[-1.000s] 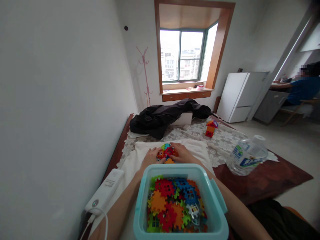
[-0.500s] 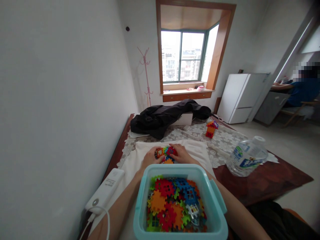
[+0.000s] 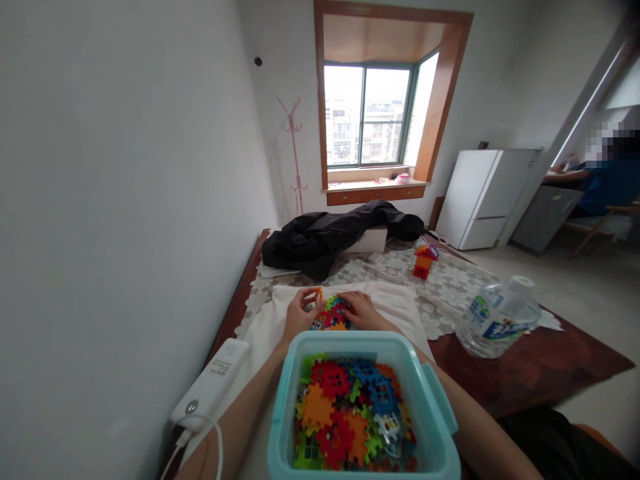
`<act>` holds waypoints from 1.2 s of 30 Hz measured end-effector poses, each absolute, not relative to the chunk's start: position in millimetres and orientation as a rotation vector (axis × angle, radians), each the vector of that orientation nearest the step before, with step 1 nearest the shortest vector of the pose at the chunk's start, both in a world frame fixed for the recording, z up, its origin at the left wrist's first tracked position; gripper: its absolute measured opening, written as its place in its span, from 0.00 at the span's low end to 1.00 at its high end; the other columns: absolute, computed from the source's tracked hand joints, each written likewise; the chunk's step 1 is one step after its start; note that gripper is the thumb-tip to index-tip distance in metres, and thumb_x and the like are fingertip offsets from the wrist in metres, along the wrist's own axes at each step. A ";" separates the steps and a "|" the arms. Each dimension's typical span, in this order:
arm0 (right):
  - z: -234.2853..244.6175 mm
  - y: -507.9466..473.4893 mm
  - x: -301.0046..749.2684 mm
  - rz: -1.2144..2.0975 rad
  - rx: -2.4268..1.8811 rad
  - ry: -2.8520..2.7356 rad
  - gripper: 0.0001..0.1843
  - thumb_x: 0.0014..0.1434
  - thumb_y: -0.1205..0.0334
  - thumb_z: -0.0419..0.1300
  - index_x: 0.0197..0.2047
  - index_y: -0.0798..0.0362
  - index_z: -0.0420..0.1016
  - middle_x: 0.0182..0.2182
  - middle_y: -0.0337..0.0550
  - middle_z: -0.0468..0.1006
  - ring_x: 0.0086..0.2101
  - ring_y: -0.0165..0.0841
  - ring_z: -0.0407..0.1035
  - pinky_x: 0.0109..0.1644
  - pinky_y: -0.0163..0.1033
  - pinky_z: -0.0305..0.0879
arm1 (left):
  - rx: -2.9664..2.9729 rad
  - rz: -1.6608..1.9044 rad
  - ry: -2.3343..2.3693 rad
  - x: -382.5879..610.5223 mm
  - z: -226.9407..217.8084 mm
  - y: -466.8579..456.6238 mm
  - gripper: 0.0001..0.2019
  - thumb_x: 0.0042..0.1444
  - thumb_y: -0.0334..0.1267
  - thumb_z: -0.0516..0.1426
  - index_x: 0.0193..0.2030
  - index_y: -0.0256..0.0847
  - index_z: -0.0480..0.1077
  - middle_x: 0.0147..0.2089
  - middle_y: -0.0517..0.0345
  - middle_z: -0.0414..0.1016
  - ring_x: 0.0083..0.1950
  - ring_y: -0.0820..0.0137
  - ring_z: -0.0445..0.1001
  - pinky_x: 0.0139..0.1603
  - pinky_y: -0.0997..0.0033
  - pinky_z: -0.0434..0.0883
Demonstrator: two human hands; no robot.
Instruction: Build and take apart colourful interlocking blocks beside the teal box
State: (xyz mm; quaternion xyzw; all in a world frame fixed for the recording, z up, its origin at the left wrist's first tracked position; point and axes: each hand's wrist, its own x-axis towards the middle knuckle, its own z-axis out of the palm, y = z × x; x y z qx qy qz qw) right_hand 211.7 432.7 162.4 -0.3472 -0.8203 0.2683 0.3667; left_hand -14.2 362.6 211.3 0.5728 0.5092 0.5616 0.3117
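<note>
My left hand (image 3: 299, 311) pinches a small orange interlocking tile (image 3: 318, 294) just above and left of a cluster of joined coloured tiles (image 3: 331, 315). My right hand (image 3: 361, 310) grips that cluster from the right, on a white cloth (image 3: 395, 300). Close to me stands a teal plastic box (image 3: 430, 407) holding several loose red, orange, blue and green tiles.
A white power strip (image 3: 213, 385) with a cable lies at the left edge by the wall. A clear water bottle (image 3: 500, 317) lies on the right. A small tile house (image 3: 423, 260) and a black jacket (image 3: 325, 237) sit farther back. A person sits at the far right.
My left hand has come off the cluster with an orange tile and lifted it up and to the left. My right hand stays on the cluster.
</note>
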 end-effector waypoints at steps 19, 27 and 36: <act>184.5 421.4 208.2 1.006 -0.680 -1.931 0.22 0.57 0.63 0.60 0.54 0.37 0.79 0.53 0.48 0.78 0.51 0.46 0.74 0.58 0.54 0.74 | 2.072 1.062 1.609 -34.5 217.1 357.5 0.14 0.60 0.43 0.63 0.50 0.43 0.82 0.58 0.45 0.84 0.61 0.51 0.80 0.67 0.47 0.72; 198.4 428.5 208.4 1.394 -0.660 -1.443 0.17 0.49 0.60 0.72 0.42 0.49 0.77 0.37 0.38 0.81 0.38 0.36 0.74 0.46 0.42 0.73 | 2.313 0.757 1.649 -34.9 203.9 362.4 0.10 0.58 0.40 0.65 0.46 0.45 0.83 0.60 0.45 0.83 0.65 0.49 0.76 0.74 0.39 0.61; 253.8 405.8 254.1 1.820 -0.154 -1.462 0.29 0.52 0.52 0.79 0.55 0.43 0.79 0.46 0.42 0.83 0.42 0.38 0.78 0.51 0.44 0.74 | 2.345 0.749 1.623 -35.4 202.6 363.6 0.09 0.65 0.43 0.61 0.44 0.44 0.82 0.54 0.49 0.85 0.61 0.54 0.78 0.69 0.50 0.67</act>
